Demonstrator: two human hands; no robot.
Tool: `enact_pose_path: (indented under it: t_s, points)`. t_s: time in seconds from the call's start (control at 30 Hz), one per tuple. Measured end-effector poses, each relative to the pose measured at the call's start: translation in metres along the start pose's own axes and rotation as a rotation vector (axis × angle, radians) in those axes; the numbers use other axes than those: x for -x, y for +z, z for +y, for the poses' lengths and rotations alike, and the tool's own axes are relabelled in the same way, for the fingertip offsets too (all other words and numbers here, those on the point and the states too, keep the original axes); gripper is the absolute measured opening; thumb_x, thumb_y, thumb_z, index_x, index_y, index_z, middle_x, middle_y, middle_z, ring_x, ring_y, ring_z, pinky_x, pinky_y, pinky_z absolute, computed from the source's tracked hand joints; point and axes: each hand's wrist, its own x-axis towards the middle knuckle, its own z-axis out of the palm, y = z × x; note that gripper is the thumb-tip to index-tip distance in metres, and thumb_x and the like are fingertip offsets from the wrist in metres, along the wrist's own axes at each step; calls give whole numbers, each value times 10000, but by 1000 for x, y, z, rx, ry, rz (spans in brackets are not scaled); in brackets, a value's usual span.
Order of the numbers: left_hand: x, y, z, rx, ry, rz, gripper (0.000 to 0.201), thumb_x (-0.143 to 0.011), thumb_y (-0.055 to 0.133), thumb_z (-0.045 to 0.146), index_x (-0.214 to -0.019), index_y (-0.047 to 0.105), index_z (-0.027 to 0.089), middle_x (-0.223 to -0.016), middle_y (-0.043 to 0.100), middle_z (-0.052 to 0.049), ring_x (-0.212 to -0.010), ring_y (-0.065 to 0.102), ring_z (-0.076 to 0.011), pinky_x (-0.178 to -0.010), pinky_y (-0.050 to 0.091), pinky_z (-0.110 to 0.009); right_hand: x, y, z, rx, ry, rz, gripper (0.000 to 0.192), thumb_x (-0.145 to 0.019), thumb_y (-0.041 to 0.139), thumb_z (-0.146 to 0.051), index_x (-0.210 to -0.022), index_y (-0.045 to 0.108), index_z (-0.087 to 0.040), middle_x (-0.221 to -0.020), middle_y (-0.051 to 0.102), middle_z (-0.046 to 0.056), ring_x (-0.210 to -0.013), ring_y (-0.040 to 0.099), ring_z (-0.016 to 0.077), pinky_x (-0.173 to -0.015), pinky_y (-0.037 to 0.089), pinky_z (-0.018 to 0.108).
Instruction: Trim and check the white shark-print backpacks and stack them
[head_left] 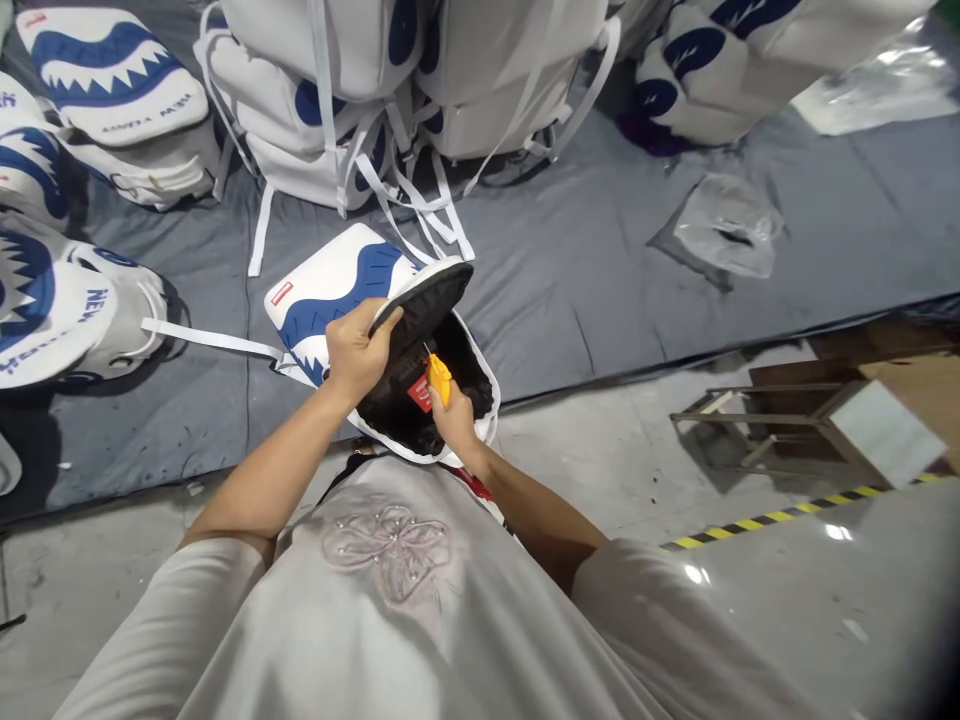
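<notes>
Right hand (pixel 455 415) closes around a small yellow tool (pixel 439 379), its tip pointing into the black lining of the open white-and-blue bag (pixel 337 285). Left hand (pixel 360 350) grips the bag's raised flap (pixel 427 295), holding it open. That bag rests on a grey mat (pixel 585 270), with similar bags (pixel 112 80) stacked beyond.

floor: glossy grey concrete (pixel 787 600) | grey mat (pixel 600 270) | hazard tape (pixel 787 515) | metal stool (pixel 780 420)
</notes>
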Motion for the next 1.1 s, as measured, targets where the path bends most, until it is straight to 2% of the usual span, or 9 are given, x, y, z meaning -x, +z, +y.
enact_pose_path:
  t_s: [0.1, 0.23, 0.33, 0.43, 0.6, 0.63, 0.8, 0.9, 1.1]
  points:
    - [-1, 0, -3, 18, 15, -9, 374, -979, 531, 460, -788, 699, 186, -698, 689, -4, -608, 612, -111, -605, 439, -219, 14, -18, 10, 141, 72, 18, 422, -1031, 395, -453, -1267, 562, -146, -986, 735, 136, -924, 704, 261, -744, 491, 314]
    - [-1, -1, -8, -1, 22, -39, 383, -991, 507, 464, -818, 709, 190, -697, 689, -9, -626, 626, -119, -608, 442, -222, 19, -40, 23, 415, 242, -68, 385, -1024, 426, -449, -1215, 579, -152, -984, 729, 138, -894, 709, 257, -664, 450, 294]
    - [-1, -1, -10, 2, 30, -60, 369, -990, 517, 456, -826, 713, 190, -697, 693, -8, -632, 635, -120, -608, 447, -218, 18, -45, 27, 450, 261, -87, 331, -1018, 450, -374, -1187, 584, -122, -1015, 723, 174, -925, 707, 269, -691, 454, 303]
    - [-1, 2, -9, 17, 57, -52, 331, -987, 536, 418, -830, 715, 186, -705, 700, -6, -628, 638, -114, -608, 450, -211, 22, -32, 23, 431, 171, -128, 334, -1024, 435, -351, -1200, 580, -107, -974, 729, 175, -900, 712, 264, -734, 468, 317]
    - [2, 7, -1, 72, 199, -70, 249, -967, 584, 323, -822, 714, 168, -695, 707, -2, -591, 631, -95, -580, 442, -192, 7, 13, 11, 292, -109, -229, 329, -889, 685, -412, -1143, 645, -208, -1050, 741, 92, -1047, 682, 209, -872, 457, 242]
    - [3, 7, 0, 61, 205, -66, 248, -966, 586, 320, -822, 714, 164, -700, 711, -5, -592, 633, -94, -577, 442, -191, -1, 19, 10, 270, -112, -210, 344, -896, 672, -395, -1177, 636, -201, -1072, 738, 99, -1054, 678, 212, -875, 459, 244]
    - [1, 7, -2, -85, 171, -13, 361, -977, 552, 426, -781, 712, 168, -663, 696, -3, -563, 617, -95, -557, 443, -195, -32, 35, 18, 170, 25, -46, 430, -1009, 373, -297, -1354, 508, -80, -1064, 722, 184, -935, 697, 259, -785, 486, 314]
    - [-6, 9, -5, -128, 218, -32, 400, -986, 521, 456, -778, 715, 175, -639, 681, -4, -548, 608, -98, -551, 442, -201, -34, 39, 23, 90, -7, -19, 394, -977, 459, -336, -1298, 555, -131, -1021, 735, 133, -926, 701, 249, -791, 480, 291]
    - [-22, 17, -13, -106, 299, -126, 423, -999, 487, 460, -804, 727, 172, -661, 694, -31, -584, 629, -112, -580, 452, -211, -33, 43, 25, 11, 31, 53, 380, -986, 401, -351, -1236, 565, -116, -988, 726, 145, -899, 696, 265, -775, 476, 312]
